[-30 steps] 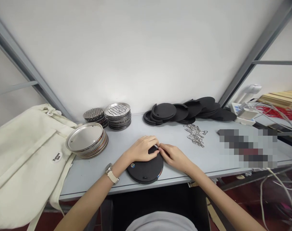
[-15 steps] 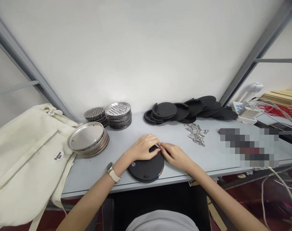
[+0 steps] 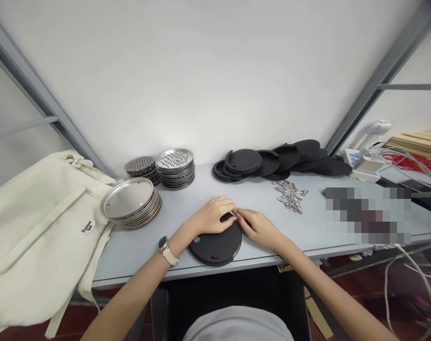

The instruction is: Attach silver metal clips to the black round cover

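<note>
A black round disc lies flat near the table's front edge, with a small slot at its near side and a coloured strip along its right rim. My left hand rests over its far part, thumb and fingers closed in a pinch at the far right rim. There my right hand meets it, thumb and forefinger pinched together. A small silvery metal piece shows between the fingertips; most of it is hidden. To the right lies a loose pile of silver metal clips.
Stacked metal discs and grater plates stand at the left, beside a cream canvas bag. Overlapping black discs lie along the wall. Farther right are a blurred-out item, white cables and a white device.
Both hands stay pinched at the disc's far right rim, with only slight finger movement. The silvery piece shows less than a second ago. The view has shifted slightly.
</note>
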Demonstrator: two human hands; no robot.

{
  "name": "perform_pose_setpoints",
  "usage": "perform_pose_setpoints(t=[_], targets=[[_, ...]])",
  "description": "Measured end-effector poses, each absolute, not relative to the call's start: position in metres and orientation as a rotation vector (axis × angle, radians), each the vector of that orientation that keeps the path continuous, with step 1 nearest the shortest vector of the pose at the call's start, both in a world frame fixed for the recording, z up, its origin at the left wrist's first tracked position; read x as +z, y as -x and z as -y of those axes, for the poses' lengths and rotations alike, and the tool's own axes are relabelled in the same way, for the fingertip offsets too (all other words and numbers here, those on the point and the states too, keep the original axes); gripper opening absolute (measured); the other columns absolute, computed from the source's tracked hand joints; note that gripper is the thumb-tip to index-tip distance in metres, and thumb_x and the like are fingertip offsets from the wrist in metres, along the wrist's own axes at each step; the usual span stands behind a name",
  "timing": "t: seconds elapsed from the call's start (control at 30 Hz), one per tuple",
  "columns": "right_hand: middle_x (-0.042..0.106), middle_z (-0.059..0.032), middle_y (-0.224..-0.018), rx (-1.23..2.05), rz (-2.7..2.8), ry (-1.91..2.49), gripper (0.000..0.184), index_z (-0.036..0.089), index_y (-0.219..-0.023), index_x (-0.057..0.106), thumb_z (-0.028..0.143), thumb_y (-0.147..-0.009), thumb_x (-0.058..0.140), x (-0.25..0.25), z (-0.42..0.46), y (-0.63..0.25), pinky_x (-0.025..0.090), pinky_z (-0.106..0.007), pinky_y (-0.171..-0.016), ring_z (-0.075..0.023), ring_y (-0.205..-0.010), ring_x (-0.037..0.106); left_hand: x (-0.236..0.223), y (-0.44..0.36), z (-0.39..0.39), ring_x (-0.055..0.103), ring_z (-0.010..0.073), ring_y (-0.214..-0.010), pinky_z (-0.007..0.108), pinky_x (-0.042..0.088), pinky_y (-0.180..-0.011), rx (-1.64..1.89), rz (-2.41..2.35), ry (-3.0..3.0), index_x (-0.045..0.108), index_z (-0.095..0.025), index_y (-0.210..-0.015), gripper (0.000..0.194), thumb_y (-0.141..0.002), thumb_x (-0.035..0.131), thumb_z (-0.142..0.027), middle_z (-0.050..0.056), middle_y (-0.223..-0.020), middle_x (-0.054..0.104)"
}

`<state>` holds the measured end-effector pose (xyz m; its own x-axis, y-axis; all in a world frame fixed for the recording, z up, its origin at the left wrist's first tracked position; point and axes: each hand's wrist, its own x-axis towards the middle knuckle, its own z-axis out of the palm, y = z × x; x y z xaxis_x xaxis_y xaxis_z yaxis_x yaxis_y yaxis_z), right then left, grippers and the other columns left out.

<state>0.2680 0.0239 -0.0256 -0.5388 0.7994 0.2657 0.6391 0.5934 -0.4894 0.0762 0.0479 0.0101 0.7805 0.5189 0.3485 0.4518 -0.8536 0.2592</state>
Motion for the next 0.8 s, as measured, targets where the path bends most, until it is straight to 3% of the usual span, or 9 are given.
perform_pose_setpoints(t=[0.8], targets=[[0.052, 0.0013, -0.065, 0.515, 2.317, 1.126, 0.021, 0.019, -0.073, 0.046, 0.022, -0.092, 0.036, -0.0197, -0.0214, -0.2661, 0.032, -0.023, -0.055, -0.0110, -0.056, 0.045, 0.0138, -0.0741, -0.0429, 0.051, 0.0195, -0.086, 0.033, 0.039, -0.079, 0.582, -0.834, -2.911, 0.052, -0.018, -0.085, 0.007, -0.081, 0.051, -0.023, 0.005, -0.085, 0.057]])
